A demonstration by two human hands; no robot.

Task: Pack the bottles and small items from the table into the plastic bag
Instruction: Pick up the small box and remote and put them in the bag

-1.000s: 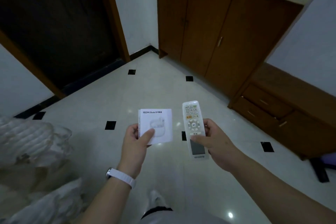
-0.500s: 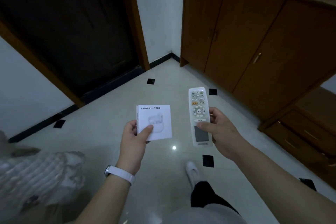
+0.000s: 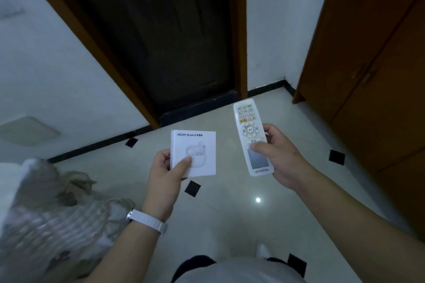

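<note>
My left hand (image 3: 166, 176) grips a small white earbuds box (image 3: 197, 149) by its lower left corner, thumb pressed on the front face. My right hand (image 3: 279, 156) holds a white remote control (image 3: 250, 131) upright, thumb across it just above its small screen. Both items are held out in front of me above the floor, side by side and apart. No plastic bag, bottles or table can be made out in this view.
A dark doorway with a brown frame (image 3: 170, 37) lies straight ahead. Brown wooden cabinets (image 3: 372, 71) stand at the right. A blurred heap of pale crumpled fabric or wrapping (image 3: 46, 218) fills the lower left. The floor is pale tile with black squares (image 3: 192, 188).
The view has swung left: the cabinets slid to the right edge and the doorway now sits centred. Both hands keep the same grip on the box and the remote.
</note>
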